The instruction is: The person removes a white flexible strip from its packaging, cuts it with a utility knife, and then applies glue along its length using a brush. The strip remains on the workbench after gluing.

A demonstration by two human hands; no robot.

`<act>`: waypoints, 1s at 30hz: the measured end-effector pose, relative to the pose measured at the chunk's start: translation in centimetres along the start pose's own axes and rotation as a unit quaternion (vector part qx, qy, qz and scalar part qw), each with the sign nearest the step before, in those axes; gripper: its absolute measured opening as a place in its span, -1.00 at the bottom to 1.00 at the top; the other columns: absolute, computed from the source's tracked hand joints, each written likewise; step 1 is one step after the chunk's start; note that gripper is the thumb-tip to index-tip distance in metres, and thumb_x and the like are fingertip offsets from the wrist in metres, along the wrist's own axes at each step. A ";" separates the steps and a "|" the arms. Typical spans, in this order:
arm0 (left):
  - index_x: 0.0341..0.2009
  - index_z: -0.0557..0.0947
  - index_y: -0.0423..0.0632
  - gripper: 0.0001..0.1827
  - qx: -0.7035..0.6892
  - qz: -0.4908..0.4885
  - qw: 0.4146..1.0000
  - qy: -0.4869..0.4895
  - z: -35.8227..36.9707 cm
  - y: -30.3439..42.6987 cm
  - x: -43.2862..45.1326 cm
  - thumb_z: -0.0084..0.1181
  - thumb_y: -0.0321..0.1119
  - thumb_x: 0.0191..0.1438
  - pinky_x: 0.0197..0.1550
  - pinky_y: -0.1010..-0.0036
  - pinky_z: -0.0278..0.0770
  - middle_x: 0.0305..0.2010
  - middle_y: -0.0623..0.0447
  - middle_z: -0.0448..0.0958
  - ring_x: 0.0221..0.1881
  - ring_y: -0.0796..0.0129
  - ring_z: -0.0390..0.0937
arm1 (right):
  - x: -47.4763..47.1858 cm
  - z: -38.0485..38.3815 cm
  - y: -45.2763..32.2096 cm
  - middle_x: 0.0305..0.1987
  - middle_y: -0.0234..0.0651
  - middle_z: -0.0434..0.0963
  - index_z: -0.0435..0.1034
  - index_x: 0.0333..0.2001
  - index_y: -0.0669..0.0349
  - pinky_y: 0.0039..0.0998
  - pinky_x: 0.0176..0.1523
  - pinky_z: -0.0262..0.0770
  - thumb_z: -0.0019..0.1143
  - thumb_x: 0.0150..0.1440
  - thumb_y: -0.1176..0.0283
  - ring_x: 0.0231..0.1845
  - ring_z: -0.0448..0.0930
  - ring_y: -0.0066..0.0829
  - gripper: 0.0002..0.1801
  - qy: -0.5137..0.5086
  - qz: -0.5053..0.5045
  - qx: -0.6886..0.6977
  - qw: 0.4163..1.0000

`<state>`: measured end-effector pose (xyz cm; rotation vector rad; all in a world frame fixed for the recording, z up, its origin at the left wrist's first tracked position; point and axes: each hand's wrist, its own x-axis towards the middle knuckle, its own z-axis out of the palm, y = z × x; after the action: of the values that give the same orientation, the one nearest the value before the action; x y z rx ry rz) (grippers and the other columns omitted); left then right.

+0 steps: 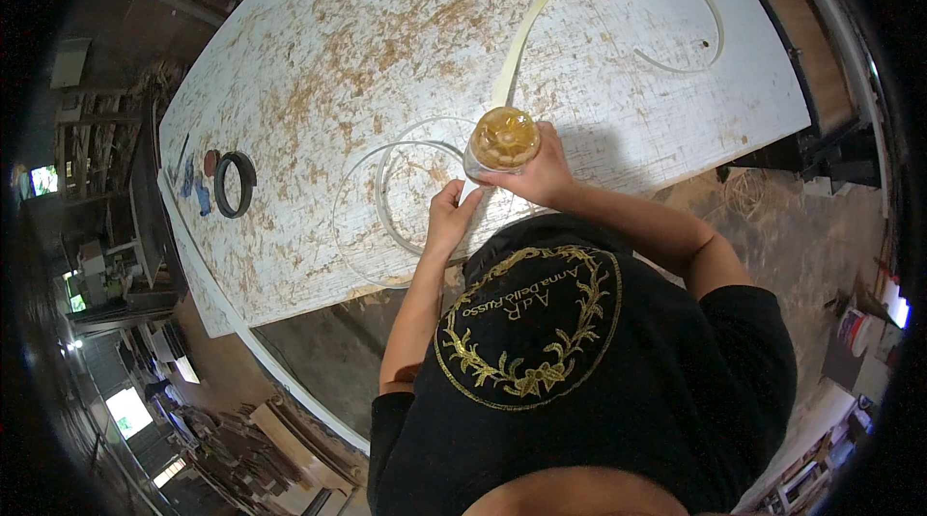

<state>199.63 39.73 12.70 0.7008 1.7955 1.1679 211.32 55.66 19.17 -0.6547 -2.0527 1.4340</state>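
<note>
My right hand grips a clear plastic bottle that holds amber liquid. Its moulded base faces up towards me, so the bottle is tipped over, and its mouth is hidden below. A long, thin flexible strip passes under the bottle. Beyond the bottle it looks cream-yellow and curls away to the upper right. Between thumb and fingers, my left hand pinches a white part of the strip close to the bottle. Loose loops of strip lie to the left of my hands, reaching the table's near edge.
The white work table is scuffed with brown marks. At its left lie a dark roll of band, a reddish-brown round object and crumpled blue pieces. Tangled thin strips rest on the floor at right. Stacked boards stand lower left.
</note>
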 end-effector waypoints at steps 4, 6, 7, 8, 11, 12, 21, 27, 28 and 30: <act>-0.46 0.54 -0.14 -0.84 0.048 -0.013 0.998 0.036 0.2 1.1 -0.6 0.15 -0.32 -0.01 -0.61 0.68 0.07 -0.65 0.30 0.33 -0.64 0.70 0.13 | 4.1 -1.0 5.7 -0.24 -0.17 0.53 0.31 -0.08 0.34 -0.42 -0.15 0.53 0.39 -0.25 0.25 -0.25 0.57 -0.36 -0.33 0.093 0.077 0.005 0.993; -0.43 0.54 -0.16 -0.86 -0.003 0.019 0.999 0.051 0.4 -0.1 -0.2 0.13 -0.35 0.01 -0.57 0.70 0.11 -0.61 0.29 0.36 -0.60 0.70 0.17 | 3.2 -0.4 5.0 -0.19 -0.17 0.52 0.30 -0.07 0.33 -0.39 -0.10 0.50 0.39 -0.26 0.24 -0.18 0.55 -0.37 -0.31 0.049 0.017 -0.010 0.999; -0.39 0.54 -0.18 -0.87 -0.006 0.022 0.999 0.043 0.2 -0.8 0.1 0.12 -0.38 0.01 -0.52 0.69 0.17 -0.56 0.26 0.41 -0.55 0.68 0.23 | 1.9 0.0 4.1 -0.17 -0.17 0.51 0.30 -0.07 0.33 -0.38 -0.07 0.49 0.40 -0.27 0.24 -0.14 0.54 -0.38 -0.31 0.028 -0.008 -0.019 0.999; -0.35 0.55 -0.20 -0.86 -0.009 0.022 0.999 0.031 -0.2 -1.6 0.4 0.12 -0.40 0.00 -0.47 0.68 0.22 -0.52 0.22 0.46 -0.51 0.66 0.29 | 0.7 -0.2 1.0 -0.09 -0.15 0.46 0.27 -0.05 0.35 -0.31 0.01 0.43 0.42 -0.30 0.20 -0.03 0.48 -0.38 -0.24 -0.023 0.029 -0.022 0.999; -0.18 0.50 -0.22 -0.78 -0.101 0.015 0.995 -0.009 -0.4 -0.8 -0.2 0.04 -0.47 0.03 -0.31 0.66 0.31 -0.32 0.15 0.51 -0.33 0.60 0.37 | 0.9 0.6 2.5 -0.07 -0.12 0.44 0.26 -0.05 0.35 -0.30 0.03 0.42 0.42 -0.29 0.24 0.00 0.45 -0.36 -0.26 0.032 0.105 -0.112 0.988; -0.16 0.49 -0.23 -0.77 -0.110 0.006 0.994 -0.015 -0.5 0.4 -1.0 0.03 -0.48 0.03 -0.30 0.65 0.31 -0.30 0.15 0.50 -0.32 0.60 0.37 | 1.9 -0.1 3.5 -0.08 -0.13 0.45 0.26 -0.05 0.35 -0.32 0.00 0.44 0.41 -0.28 0.26 -0.02 0.46 -0.37 -0.27 0.033 0.136 -0.006 0.990; -0.34 0.53 -0.16 -0.87 0.054 -0.064 0.996 -0.021 -0.9 0.9 -1.0 0.04 -0.36 0.08 -0.41 0.71 0.23 -0.53 0.26 0.42 -0.52 0.63 0.27 | 1.8 0.8 4.8 -0.09 -0.16 0.46 0.29 -0.08 0.32 -0.29 0.01 0.43 0.44 -0.31 0.28 -0.04 0.47 -0.35 -0.30 0.034 0.066 -0.022 0.997; -0.33 0.55 -0.18 -0.86 -0.011 0.035 0.999 0.015 0.3 -0.1 0.3 0.10 -0.40 0.01 -0.46 0.70 0.23 -0.56 0.25 0.44 -0.53 0.67 0.27 | 0.8 0.1 -0.4 -0.10 -0.13 0.47 0.33 -0.10 0.30 -0.37 -0.06 0.48 0.40 -0.25 0.29 -0.03 0.48 -0.41 -0.37 -0.049 0.012 -0.001 0.999; -0.26 0.53 -0.18 -0.83 -0.009 0.074 0.997 0.000 0.2 -0.3 0.5 0.08 -0.42 0.02 -0.36 0.68 0.27 -0.46 0.23 0.45 -0.43 0.65 0.31 | 0.9 -0.1 -1.5 -0.09 -0.11 0.47 0.34 -0.10 0.30 -0.34 -0.05 0.47 0.40 -0.26 0.27 -0.02 0.47 -0.42 -0.37 -0.056 0.024 -0.080 0.995; -0.21 0.50 -0.18 -0.80 -0.095 0.011 0.995 -0.034 0.2 0.7 -0.3 0.06 -0.44 0.03 -0.30 0.67 0.27 -0.40 0.22 0.46 -0.37 0.63 0.32 | 2.1 0.4 1.6 -0.07 -0.10 0.46 0.33 -0.09 0.29 -0.30 -0.01 0.44 0.42 -0.28 0.23 -0.01 0.47 -0.43 -0.32 -0.021 0.095 -0.053 0.994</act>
<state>199.92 39.84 13.43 0.6420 1.6005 1.2945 209.62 57.28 17.84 -0.8915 -2.1592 1.4621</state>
